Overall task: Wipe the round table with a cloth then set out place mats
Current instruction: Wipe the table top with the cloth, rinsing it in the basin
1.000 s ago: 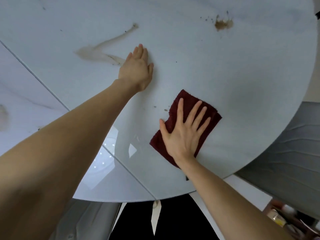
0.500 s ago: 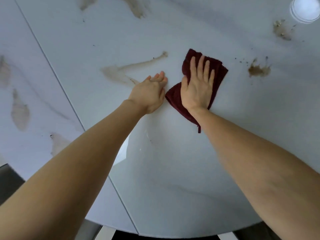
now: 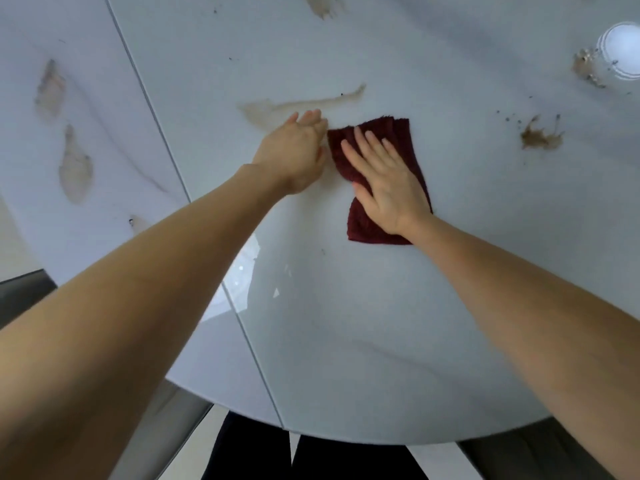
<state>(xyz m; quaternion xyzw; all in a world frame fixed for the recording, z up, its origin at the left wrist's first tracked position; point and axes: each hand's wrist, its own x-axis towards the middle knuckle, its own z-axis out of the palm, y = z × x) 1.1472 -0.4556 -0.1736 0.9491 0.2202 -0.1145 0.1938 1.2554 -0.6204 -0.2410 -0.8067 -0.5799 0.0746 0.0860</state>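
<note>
The dark red cloth is pressed flat under the open right hand mid-surface; the long brown smear lies just beyond, toward the far edge, beside the flat-fingered left hand.

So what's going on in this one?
A person is wiping a round white table with a dark red cloth. The right hand presses flat on the cloth, while the left hand rests on the tabletop just beside it. A long smear lies just beyond the hands, and a brown stain to the right is not yet wiped. No place mats are in view.
</note>
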